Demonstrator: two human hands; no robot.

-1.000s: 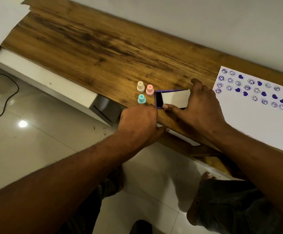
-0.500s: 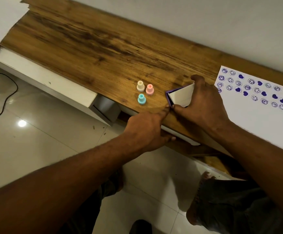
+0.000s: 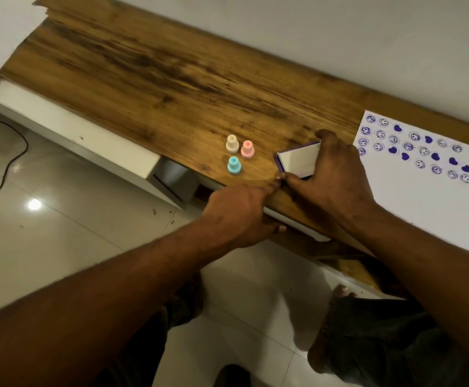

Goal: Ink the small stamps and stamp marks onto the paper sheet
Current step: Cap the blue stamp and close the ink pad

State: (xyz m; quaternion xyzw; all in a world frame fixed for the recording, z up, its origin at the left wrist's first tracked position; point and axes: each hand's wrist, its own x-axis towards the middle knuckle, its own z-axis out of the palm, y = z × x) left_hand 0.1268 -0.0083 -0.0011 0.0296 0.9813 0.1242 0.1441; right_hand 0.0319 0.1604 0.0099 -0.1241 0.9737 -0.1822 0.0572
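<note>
**On the surface's near edge: both hands on the ink pad, stamps standing idle**

On the wooden surface [image 3: 172, 88], just in front of you, your right hand [image 3: 336, 174] grips the purple ink pad [image 3: 297, 162]. The thumb sits at its near side and the fingers curl over the far edge. The white lid is tilted up at an angle, neither flat nor fully back. Your left hand [image 3: 239, 213] holds nothing. It rests at the front edge of the surface with the forefinger stretched out to touch the pad's near left corner (the other fingers are hidden, so I cannot tell how they lie).

The three small stamps stand upright in a close cluster just left of the pad, touched by neither hand: the cream stamp [image 3: 232, 143], the pink stamp [image 3: 247, 149] and the teal stamp [image 3: 233, 165].

The paper sheet [image 3: 423, 208] lies to the right of the pad, beside your right hand. Rows of purple smiley faces and hearts already fill its upper band, so a good share of the stamping looks done. The lower part of the sheet is bare, so you have room for more marks.

Whether you are opening the pad to ink again or closing it, I cannot say. If more marks are wanted, you need the pad flat and open, then a stamp picked up, inked and pressed onto the bare paper.
</note>
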